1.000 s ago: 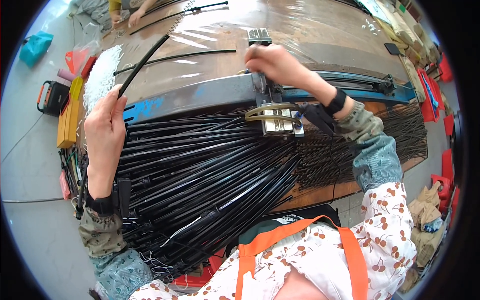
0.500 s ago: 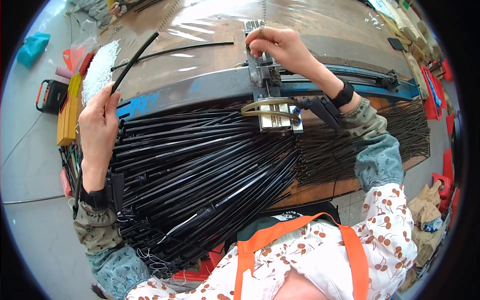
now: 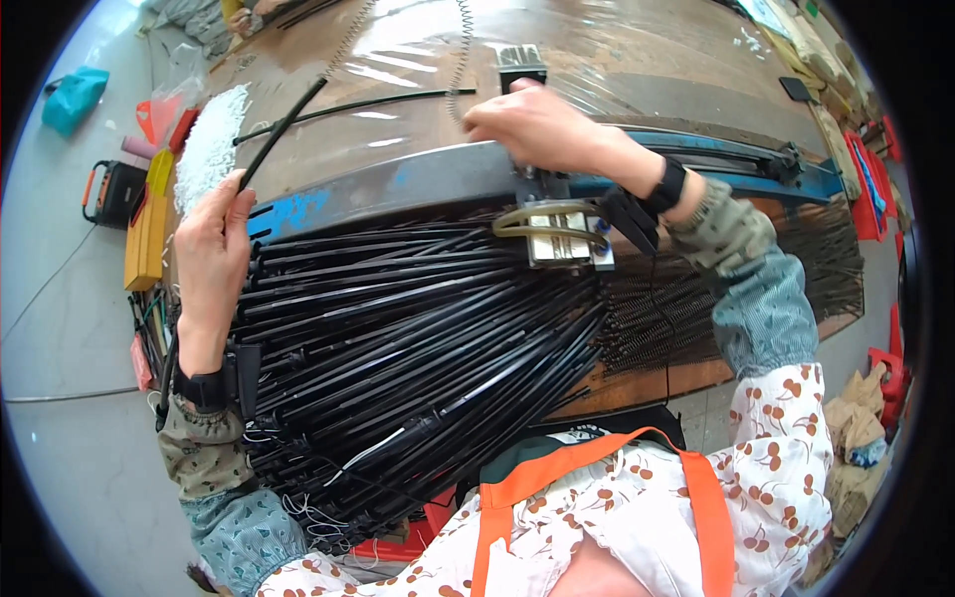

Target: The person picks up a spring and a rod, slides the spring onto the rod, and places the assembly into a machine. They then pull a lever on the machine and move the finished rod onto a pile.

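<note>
My left hand [image 3: 211, 254] grips a thin black tube [image 3: 284, 124] that slants up and away over the brown table [image 3: 637, 60]. Under that hand lies a wide heap of black tubes [image 3: 408, 338], fanned toward me. My right hand [image 3: 537, 129] is closed on the top of a small metal tool [image 3: 562, 234] that sits on a blue-grey metal rail [image 3: 398, 184] crossing the table. A yellowish curved handle [image 3: 542, 214] sticks out of the tool. Another black tube [image 3: 348, 107] lies loose beyond the rail.
A coiled wire [image 3: 465, 45] runs over the table top beside a small metal block [image 3: 520, 58]. White pellets [image 3: 209, 144] are piled at the left edge near a yellow box [image 3: 147, 224] and a black-and-orange case [image 3: 109, 189]. Black springs [image 3: 796, 269] lie at the right.
My right hand has shifted slightly left and down along the rail onto the metal tool. My left hand has kept its hold on the slanting tube and hardly moved.
</note>
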Demonstrator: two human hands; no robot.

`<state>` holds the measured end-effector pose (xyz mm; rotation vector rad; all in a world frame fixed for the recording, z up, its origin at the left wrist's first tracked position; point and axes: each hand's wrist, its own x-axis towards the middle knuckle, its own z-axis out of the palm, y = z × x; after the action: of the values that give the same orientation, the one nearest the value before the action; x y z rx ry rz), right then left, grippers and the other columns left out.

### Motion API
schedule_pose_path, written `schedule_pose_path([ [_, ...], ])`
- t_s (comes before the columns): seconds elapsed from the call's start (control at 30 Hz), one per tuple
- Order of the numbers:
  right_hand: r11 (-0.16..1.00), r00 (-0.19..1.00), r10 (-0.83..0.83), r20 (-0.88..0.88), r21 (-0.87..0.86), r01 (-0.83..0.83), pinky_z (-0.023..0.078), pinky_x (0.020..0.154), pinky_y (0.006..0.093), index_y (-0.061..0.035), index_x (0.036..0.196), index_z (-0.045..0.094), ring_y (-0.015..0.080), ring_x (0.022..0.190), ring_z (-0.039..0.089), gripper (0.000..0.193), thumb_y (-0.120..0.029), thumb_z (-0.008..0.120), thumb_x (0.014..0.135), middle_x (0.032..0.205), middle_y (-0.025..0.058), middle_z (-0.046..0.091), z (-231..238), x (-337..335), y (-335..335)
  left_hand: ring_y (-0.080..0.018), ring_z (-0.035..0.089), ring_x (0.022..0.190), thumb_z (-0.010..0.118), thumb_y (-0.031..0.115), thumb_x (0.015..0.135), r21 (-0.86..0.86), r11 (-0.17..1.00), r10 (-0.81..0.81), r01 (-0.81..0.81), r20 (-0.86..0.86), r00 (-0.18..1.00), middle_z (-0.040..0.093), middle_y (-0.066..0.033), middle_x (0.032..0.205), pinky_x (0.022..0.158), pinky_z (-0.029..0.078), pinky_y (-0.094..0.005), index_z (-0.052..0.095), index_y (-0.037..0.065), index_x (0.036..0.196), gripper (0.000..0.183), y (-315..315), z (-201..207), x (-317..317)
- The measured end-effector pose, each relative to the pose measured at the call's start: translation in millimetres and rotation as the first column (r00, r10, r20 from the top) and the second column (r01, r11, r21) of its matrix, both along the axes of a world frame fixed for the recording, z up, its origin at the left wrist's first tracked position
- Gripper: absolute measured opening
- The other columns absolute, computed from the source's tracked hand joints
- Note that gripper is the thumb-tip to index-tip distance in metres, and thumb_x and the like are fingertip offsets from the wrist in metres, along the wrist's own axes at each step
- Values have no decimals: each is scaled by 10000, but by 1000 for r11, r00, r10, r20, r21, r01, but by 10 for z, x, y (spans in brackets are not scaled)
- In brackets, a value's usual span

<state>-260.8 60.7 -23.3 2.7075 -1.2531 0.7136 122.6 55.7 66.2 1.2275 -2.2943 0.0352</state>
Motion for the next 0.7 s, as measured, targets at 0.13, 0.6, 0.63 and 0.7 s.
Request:
schedule_pose_path([
  [0.13,945,961,-266,-82,-221,243,412,923,365,-91,985,642,238,937,675,109,-67,647,879,920,75,711,2,-828,414,-336,693,847,657,120,943,20,1000,-16,16,-15,1000,707,-212,981,750,534,-368,687,7,1156,244,-149,-141,52],
  [0.6,767,781,-623,32,-171,619,483,741,417,8,958,644,346,836,617,84,17,631,876,869,168,631,-318,-2954,1713,-353,663,848,555,300,1000,227,897,-401,379,55,914,655,-161,840,732,528,-444,565,23,917,290,-193,-858,-1723],
  [0.63,771,785,-618,38,-168,615,483,741,417,8,958,644,346,836,617,84,17,631,876,869,168,631,-359,-2964,1707,-353,663,848,555,300,1000,230,900,-395,372,62,917,655,-161,840,732,528,-444,565,23,917,290,-223,-867,-1738],
  [0.7,762,786,-615,60,-210,613,481,732,417,7,974,641,351,830,611,71,-11,627,907,879,173,629,-388,-2965,1680,-361,653,829,586,296,981,234,898,-395,372,61,917,652,-159,832,724,519,-442,576,16,871,302,-282,-907,-1774],
])
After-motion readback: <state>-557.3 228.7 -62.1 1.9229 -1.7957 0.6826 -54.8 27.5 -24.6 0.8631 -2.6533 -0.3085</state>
